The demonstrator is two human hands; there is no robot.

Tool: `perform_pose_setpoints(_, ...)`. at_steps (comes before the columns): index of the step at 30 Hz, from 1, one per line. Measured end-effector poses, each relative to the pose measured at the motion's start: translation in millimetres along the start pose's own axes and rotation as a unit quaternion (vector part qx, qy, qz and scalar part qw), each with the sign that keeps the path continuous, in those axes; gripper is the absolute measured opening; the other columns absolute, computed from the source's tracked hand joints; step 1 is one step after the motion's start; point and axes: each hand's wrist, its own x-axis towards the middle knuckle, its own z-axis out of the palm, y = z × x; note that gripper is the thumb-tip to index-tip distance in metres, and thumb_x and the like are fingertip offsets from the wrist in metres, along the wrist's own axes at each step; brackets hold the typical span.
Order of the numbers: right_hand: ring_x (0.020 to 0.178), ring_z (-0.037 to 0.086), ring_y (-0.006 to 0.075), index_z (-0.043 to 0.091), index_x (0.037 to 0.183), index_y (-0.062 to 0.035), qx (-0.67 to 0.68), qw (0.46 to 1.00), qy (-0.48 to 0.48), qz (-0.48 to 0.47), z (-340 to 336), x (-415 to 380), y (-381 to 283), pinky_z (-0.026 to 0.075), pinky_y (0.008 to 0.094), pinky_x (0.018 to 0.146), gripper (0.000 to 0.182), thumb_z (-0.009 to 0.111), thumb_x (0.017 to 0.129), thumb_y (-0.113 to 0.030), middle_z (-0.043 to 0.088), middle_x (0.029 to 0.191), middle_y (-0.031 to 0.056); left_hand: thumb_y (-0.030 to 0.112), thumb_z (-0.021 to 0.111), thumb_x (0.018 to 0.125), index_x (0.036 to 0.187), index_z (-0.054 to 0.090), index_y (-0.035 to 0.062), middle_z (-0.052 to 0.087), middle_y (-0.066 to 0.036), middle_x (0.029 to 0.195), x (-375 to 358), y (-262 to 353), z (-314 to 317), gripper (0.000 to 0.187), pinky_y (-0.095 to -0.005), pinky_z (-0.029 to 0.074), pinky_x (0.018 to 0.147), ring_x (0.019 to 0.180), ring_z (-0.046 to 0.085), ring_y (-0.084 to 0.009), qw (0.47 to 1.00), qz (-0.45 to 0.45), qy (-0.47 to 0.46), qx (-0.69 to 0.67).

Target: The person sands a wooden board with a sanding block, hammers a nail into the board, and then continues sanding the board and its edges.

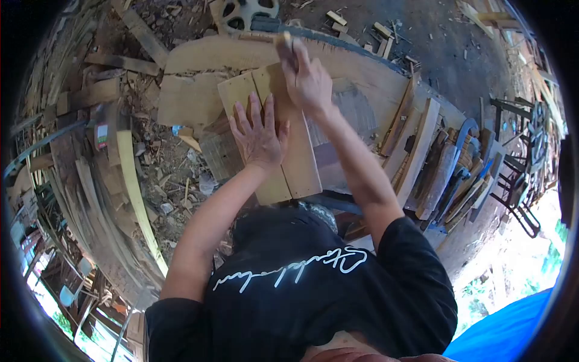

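Observation:
A pale wooden panel (303,160) of two boards side by side, with a dark seam between them and small dots near its ends, lies in front of my body. My left hand (260,136) rests flat on it, fingers spread. At the panel's far right corner, my right hand (310,84) is closed around a small brownish wooden block (285,50). That block is blurred, and its underside is hidden by the hand. Beneath the panel is a broad wooden work surface (193,58).
Planks and narrow offcuts (420,142) are stacked on the right, beside a blue curved tool frame (463,134). Long strips of wood (134,187) lie on the left. Scraps and shavings (166,187) cover the ground. A spoked wheel (235,15) stands at the far edge.

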Motion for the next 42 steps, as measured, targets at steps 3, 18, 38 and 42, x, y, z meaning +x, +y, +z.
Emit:
perform_pose_setpoints(3,0.077,0.061,0.0463,0.038,0.148,-0.0149,0.039,0.999,0.000,0.018,-27,-105,3,0.051,0.0537,0.069,0.061,0.061,0.094,-0.030,0.060,0.089,0.0265,0.047,0.051,0.095,0.158,0.021,0.0221,0.010,-0.015,0.164,-1,-2,1,0.074,-0.0661,0.003,0.114,0.148,0.004,-0.0484,0.999,-0.019,-0.040,-0.020)
perform_pose_setpoints(18,0.091,0.062,0.0497,0.045,0.132,-0.0129,0.158,0.987,0.006,0.012,-20,-62,8,0.050,0.0548,0.079,0.043,0.054,0.097,-0.035,0.065,0.100,0.0294,0.046,0.047,0.097,0.155,0.029,0.0142,0.019,-0.019,0.160,4,1,-7,0.068,-0.0633,0.009,0.114,0.145,0.011,-0.0486,1.000,0.003,-0.024,0.011)
perform_pose_setpoints(38,0.093,0.063,0.0492,0.042,0.137,-0.0143,0.121,0.988,-0.056,0.079,-16,-7,-3,0.050,0.0568,0.079,0.047,0.053,0.096,-0.037,0.066,0.101,0.0284,0.051,0.046,0.096,0.157,0.024,0.0197,0.019,-0.021,0.160,1,-4,-5,0.073,-0.0682,0.016,0.110,0.142,0.017,-0.0534,0.999,0.020,-0.029,0.023)
perform_pose_setpoints(42,0.097,0.064,0.0478,0.043,0.137,-0.0163,0.131,0.981,-0.074,0.122,-9,15,-4,0.050,0.0560,0.082,0.047,0.052,0.096,-0.038,0.067,0.103,0.0278,0.049,0.042,0.099,0.156,0.027,0.0179,0.016,-0.020,0.161,1,-3,-4,0.067,-0.0653,0.007,0.113,0.145,0.009,-0.0505,0.999,0.011,-0.049,0.010)
